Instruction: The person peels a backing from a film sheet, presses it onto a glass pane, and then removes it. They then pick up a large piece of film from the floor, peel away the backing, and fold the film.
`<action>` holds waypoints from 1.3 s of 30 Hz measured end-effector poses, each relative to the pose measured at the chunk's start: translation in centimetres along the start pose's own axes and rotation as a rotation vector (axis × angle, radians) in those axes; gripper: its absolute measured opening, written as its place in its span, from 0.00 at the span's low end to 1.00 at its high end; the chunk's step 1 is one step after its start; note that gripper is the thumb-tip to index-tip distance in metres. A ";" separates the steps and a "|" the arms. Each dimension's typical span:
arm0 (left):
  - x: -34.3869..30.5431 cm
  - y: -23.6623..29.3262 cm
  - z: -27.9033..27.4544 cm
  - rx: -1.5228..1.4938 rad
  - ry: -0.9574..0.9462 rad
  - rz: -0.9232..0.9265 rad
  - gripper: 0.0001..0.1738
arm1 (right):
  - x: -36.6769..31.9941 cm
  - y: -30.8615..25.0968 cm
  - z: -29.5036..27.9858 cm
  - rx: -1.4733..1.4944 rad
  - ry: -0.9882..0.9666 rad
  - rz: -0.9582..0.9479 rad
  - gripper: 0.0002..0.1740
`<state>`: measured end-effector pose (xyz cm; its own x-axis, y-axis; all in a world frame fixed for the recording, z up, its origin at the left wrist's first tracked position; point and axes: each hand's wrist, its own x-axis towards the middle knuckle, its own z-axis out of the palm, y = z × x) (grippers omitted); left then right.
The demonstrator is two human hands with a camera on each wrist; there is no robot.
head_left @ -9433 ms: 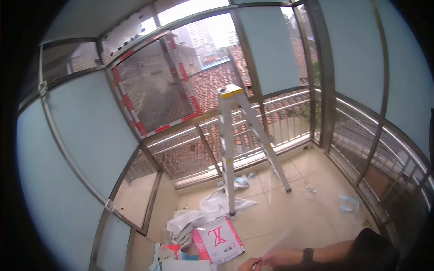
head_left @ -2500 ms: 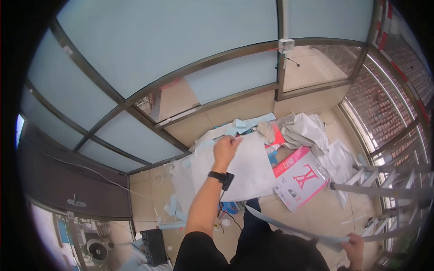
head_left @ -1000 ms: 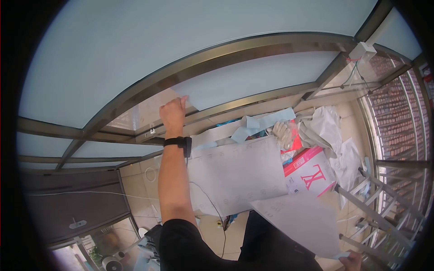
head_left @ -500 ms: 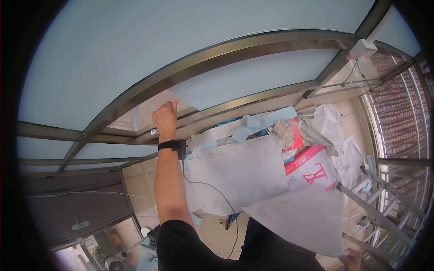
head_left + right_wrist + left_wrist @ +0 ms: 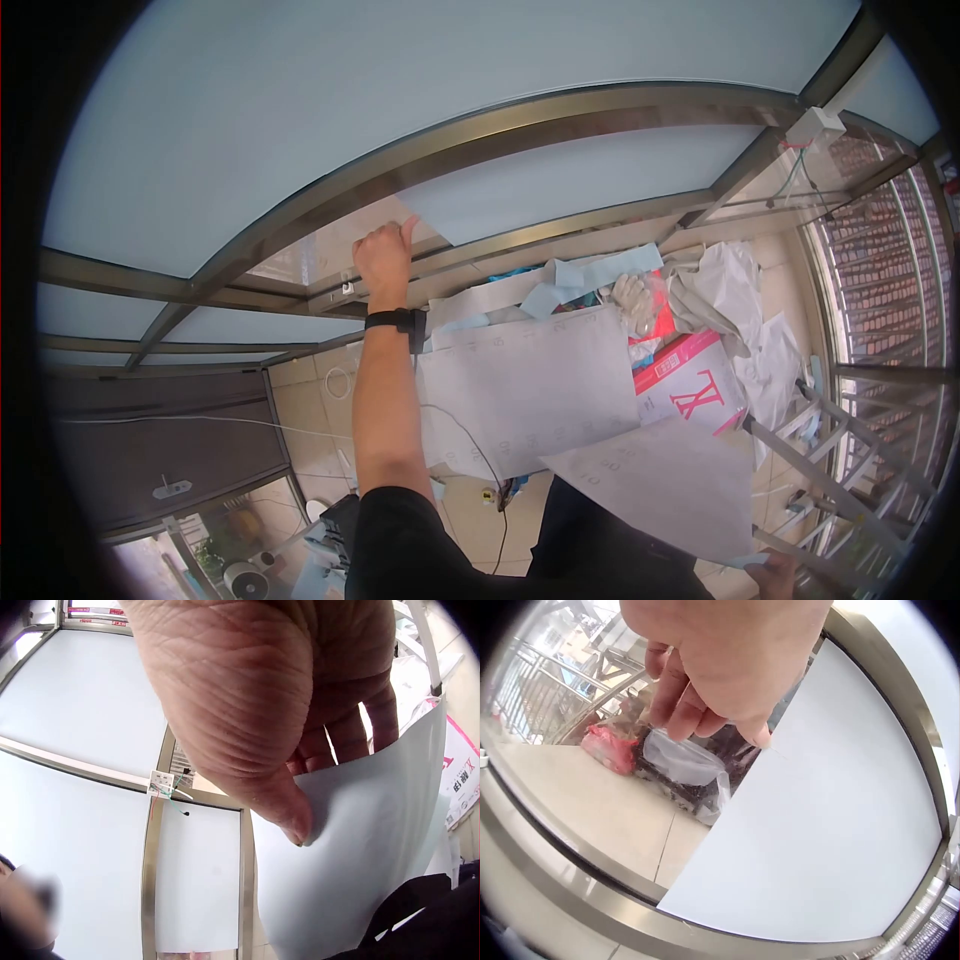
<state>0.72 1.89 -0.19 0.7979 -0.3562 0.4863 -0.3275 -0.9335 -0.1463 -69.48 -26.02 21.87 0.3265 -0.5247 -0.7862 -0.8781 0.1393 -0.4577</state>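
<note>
My left hand reaches to a low glass pane partly covered by pale blue film. In the left wrist view its fingers hang loosely curled, with the thumb tip right at the slanted film edge. Bare glass lies on the other side of that edge. At the lower right, my right hand pinches the corner of a white sheet printed with numbers. The right wrist view shows the thumb on top of this bending sheet and the fingers behind it.
A larger white numbered sheet lies on the floor beside a pink-and-white box, gloves and crumpled white sheeting. An aluminium ladder stands at the right. A cable hangs from my left wrist.
My view has turned from the ladder and railing to the low panes. My left hand has moved from above the floor sheet to the film edge; my right hand keeps hold of its sheet.
</note>
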 end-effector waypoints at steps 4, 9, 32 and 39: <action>-0.2 -0.4 -0.7 -0.079 0.016 0.062 0.31 | 0.2 0.4 0.3 -0.013 -0.013 -0.014 0.09; 0.5 1.0 -1.8 -0.054 -0.129 -0.037 0.30 | 0.5 -0.3 0.8 -0.025 -0.022 -0.010 0.09; 0.7 2.0 -2.9 -0.056 -0.208 -0.118 0.32 | 1.0 -0.4 2.2 0.016 -0.051 -0.006 0.07; -0.5 0.2 0.4 -0.132 0.018 -0.023 0.32 | 0.8 -0.2 2.4 0.041 -0.035 -0.026 0.08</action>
<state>0.45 1.82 -0.77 0.7971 -0.3331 0.5036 -0.3742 -0.9271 -0.0210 -68.23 -24.44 20.29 0.3616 -0.4990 -0.7876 -0.8544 0.1606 -0.4941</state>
